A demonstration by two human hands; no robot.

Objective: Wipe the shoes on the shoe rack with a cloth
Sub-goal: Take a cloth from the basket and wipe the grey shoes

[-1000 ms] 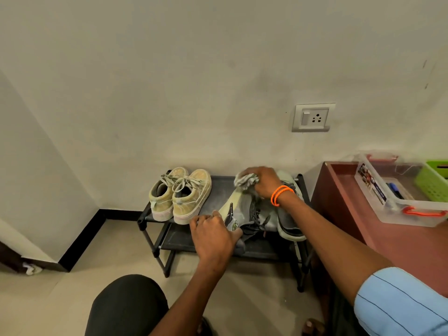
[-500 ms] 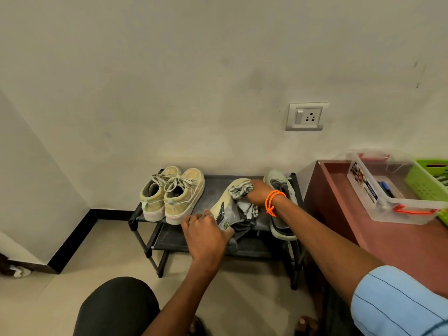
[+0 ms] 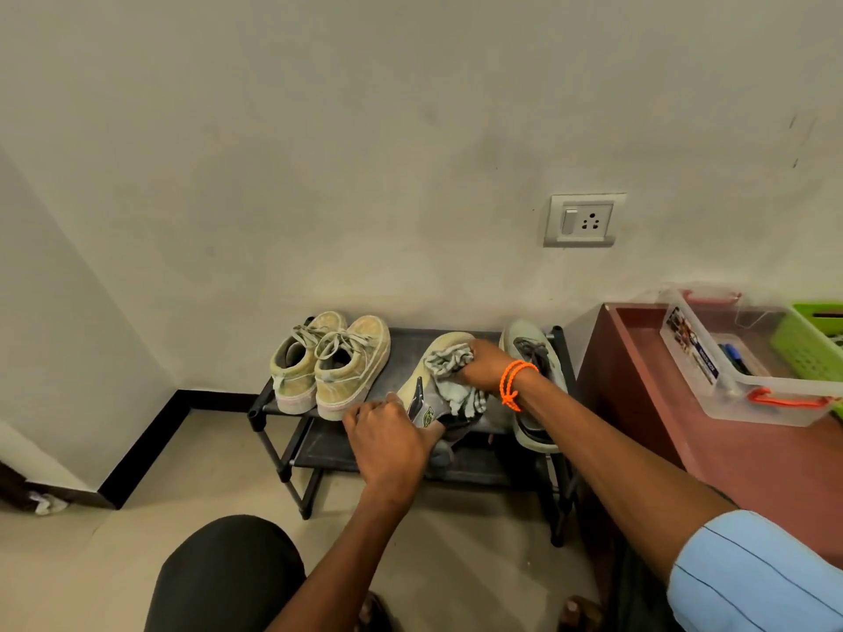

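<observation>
A low black shoe rack [image 3: 401, 344] stands against the wall. A pair of yellow-beige sneakers [image 3: 333, 362] sits on its left side. In the middle a grey and pale-green shoe [image 3: 422, 385] lies tilted on its side; my left hand [image 3: 387, 437] grips its heel end. My right hand [image 3: 483, 364], with an orange cord on the wrist, holds a crumpled grey-green cloth [image 3: 449, 362] against the shoe's toe part. The matching shoe [image 3: 531, 358] rests upright at the rack's right end, partly behind my right forearm.
A reddish-brown table [image 3: 711, 449] stands close to the right of the rack, carrying a clear plastic box [image 3: 748, 403] and a green basket [image 3: 809, 344]. A wall socket [image 3: 584, 219] is above the rack. My dark-trousered knee [image 3: 228, 577] is at the bottom.
My right hand with the cloth has moved from the far end of the shoe back along it and towards the toe again. The left hand keeps its grip on the heel.
</observation>
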